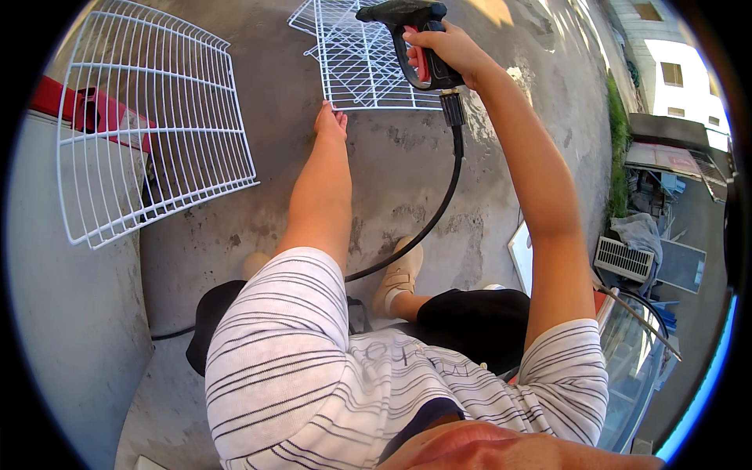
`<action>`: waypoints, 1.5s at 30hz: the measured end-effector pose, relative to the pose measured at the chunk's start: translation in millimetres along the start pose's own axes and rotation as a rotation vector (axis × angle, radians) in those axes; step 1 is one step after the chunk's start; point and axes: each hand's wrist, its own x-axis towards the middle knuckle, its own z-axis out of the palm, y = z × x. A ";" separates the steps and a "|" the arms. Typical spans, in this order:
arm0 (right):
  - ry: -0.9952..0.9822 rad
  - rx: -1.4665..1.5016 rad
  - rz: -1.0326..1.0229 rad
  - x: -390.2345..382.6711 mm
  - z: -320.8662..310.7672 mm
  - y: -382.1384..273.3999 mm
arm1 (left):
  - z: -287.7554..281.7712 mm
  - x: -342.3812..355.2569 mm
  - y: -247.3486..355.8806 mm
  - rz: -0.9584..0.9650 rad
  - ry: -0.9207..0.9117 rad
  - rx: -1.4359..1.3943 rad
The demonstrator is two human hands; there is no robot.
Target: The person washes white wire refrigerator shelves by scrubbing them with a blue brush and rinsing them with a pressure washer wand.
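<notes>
My right hand (439, 51) grips a black spray gun (403, 14) with a red trigger, held up at the top; a black hose (435, 219) runs down from its handle. My left hand (331, 117) holds the near left corner of a white wire rack (348, 74), below and left of the gun. More white wire racks (301, 16) show under or beside it; their exact stacking is unclear.
A larger white wire rack (157, 125) stands at the left by a grey block (63, 298) and a red object (47, 98). My feet are on concrete ground (478, 172). At right lie clutter, a slatted panel (623, 258), glass panes (630, 368) and grass (617, 133).
</notes>
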 end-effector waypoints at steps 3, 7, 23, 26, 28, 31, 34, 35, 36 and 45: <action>-0.255 -0.055 0.247 -8.9 6.7 -0.7 | 1.5 -13.0 5.5 -0.021 0.001 -0.010; -0.083 -0.089 0.122 -15.6 8.4 4.0 | -4.2 -24.8 7.1 -0.028 -0.028 -0.088; -0.330 -0.126 0.348 -41.7 32.3 10.6 | 2.7 -26.8 15.0 -0.093 0.070 -0.123; -0.177 -0.102 0.234 -42.1 30.8 26.7 | -8.6 -16.4 13.5 -0.005 -0.022 0.008; -0.131 -0.039 0.261 -48.0 17.2 30.7 | -5.8 -19.5 6.0 0.030 -0.018 0.094; -0.250 0.070 0.314 -70.9 14.4 36.0 | 3.5 -16.3 1.1 0.049 0.054 0.132; -0.075 -0.038 0.210 -90.4 21.3 36.5 | 6.4 -2.5 -1.0 0.019 0.155 0.063; -0.092 -0.003 0.211 -95.1 18.6 38.6 | 8.3 1.6 -4.2 0.011 0.152 0.078; -0.119 0.034 0.204 -98.6 17.1 41.4 | 6.2 8.7 -2.1 0.014 0.153 0.091; -0.186 0.073 0.125 -139.1 19.4 42.9 | 23.3 -14.8 11.2 -0.121 -0.041 -0.178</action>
